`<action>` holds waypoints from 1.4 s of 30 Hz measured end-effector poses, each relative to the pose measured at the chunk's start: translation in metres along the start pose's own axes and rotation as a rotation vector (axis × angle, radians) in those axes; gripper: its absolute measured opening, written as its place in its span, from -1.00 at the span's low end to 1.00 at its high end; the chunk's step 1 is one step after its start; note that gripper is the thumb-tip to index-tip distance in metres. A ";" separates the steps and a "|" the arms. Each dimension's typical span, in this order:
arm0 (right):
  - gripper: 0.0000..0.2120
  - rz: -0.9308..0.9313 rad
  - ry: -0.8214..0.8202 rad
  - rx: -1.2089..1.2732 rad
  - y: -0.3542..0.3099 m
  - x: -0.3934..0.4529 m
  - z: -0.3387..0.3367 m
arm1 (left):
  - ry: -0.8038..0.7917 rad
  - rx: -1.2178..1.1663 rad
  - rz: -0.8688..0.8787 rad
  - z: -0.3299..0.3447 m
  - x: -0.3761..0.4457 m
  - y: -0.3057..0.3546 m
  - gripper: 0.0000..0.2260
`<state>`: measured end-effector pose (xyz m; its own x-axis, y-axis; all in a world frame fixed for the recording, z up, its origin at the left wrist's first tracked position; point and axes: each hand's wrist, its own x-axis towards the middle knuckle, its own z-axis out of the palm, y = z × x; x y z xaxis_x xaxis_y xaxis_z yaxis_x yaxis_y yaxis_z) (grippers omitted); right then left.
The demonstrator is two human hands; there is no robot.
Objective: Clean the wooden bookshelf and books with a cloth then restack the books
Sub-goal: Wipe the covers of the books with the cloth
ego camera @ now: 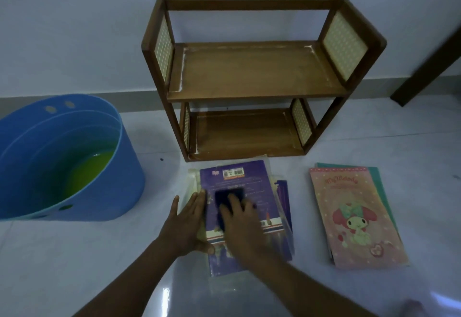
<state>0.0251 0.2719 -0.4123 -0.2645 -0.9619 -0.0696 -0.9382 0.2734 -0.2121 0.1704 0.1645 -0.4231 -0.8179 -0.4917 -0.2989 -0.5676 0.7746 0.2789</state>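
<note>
A small wooden bookshelf [252, 77] with two bare shelves stands on the floor against the wall. In front of it lies a pile of books topped by a purple book [249, 187]. My right hand [242, 222] presses a dark blue cloth [228, 197] flat onto the purple cover. Beside it, my left hand [187, 219] lies flat on the pile's left edge with fingers together. To the right, a pink book with a cartoon figure [354, 214] tops a second pile, and a teal cover shows beneath it.
A blue plastic basin [82, 192] with green liquid at the bottom stands on the floor at the left. A dark wooden post [429, 62] leans in at the far right. The floor is glossy white tile.
</note>
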 end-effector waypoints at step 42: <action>-0.75 0.218 -0.084 1.173 0.104 0.003 -0.123 | 0.816 -0.942 -0.186 -0.119 0.002 0.060 -0.88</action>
<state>-0.1008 0.2965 -0.3143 -0.3361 -0.9027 -0.2685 -0.0883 0.3141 -0.9453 0.1235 0.1624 -0.2981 -0.3473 -0.9253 0.1523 -0.2522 0.2486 0.9352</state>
